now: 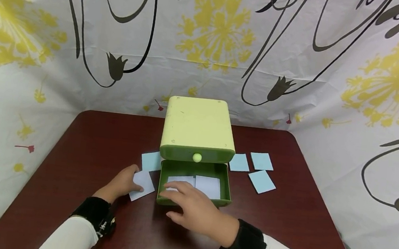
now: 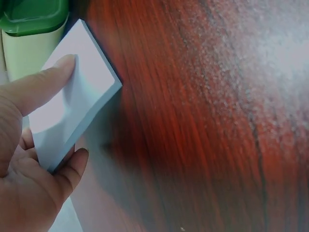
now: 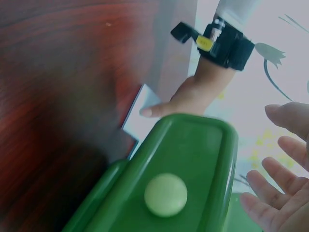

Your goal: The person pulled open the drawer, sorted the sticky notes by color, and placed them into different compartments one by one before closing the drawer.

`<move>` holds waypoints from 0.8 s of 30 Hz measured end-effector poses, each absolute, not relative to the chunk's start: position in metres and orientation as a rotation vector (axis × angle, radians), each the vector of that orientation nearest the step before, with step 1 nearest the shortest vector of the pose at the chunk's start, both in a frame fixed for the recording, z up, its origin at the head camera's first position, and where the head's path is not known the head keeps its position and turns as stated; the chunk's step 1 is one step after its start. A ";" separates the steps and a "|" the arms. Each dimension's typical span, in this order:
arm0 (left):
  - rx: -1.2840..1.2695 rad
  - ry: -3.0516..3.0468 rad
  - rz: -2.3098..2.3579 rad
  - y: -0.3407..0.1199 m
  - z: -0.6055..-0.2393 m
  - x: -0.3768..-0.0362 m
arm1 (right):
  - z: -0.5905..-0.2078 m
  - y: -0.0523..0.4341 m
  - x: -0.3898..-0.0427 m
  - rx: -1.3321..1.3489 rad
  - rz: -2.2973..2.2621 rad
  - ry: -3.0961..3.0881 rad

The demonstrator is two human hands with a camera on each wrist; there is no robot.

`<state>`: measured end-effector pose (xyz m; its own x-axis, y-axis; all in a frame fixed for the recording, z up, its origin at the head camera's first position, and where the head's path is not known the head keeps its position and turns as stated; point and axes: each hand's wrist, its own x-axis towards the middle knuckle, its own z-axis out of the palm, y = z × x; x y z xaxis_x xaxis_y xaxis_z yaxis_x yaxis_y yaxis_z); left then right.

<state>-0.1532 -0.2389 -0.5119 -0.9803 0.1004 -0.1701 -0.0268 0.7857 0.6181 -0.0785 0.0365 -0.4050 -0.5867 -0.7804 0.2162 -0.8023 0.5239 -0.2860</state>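
My left hand (image 1: 118, 184) pinches a pale square sticky note pad (image 2: 79, 87), thumb on its top face and fingers beneath, just left of the drawer. Over the pulled-out lower green drawer (image 1: 223, 203) hovers my right hand (image 1: 199, 215), fingers spread and holding nothing. Inside that drawer two pale pads lie side by side; the right pad (image 1: 208, 187) shows well, while my fingers partly cover the left pad (image 1: 182, 178). In the right wrist view, the green drawer front (image 3: 198, 150) with its round knob (image 3: 165, 195) is close to my right fingers (image 3: 275, 169).
The small yellow-green cabinet (image 1: 200, 120) stands mid-table, its upper drawer closed. To its right lie a light blue pad (image 1: 239, 163), a second blue pad (image 1: 262, 161) and a third blue pad (image 1: 262, 181). Another blue pad (image 1: 150, 161) lies left. A patterned cloth (image 1: 204, 80) hangs behind.
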 end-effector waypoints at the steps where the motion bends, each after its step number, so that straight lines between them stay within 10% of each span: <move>1: 0.035 2.777 0.968 -0.239 -0.511 -0.152 | -0.404 0.039 -0.079 1.386 0.561 -2.683; 24: 0.115 2.935 1.022 -0.236 -0.427 -0.107 | -0.412 0.134 -0.089 0.918 0.705 -2.630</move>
<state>-0.1066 -0.2365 -0.4269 -0.9968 0.0803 -0.0058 0.0594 0.7814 0.6213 -0.0885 0.1344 -0.4119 -0.7639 -0.5093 0.3963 -0.6392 0.6815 -0.3564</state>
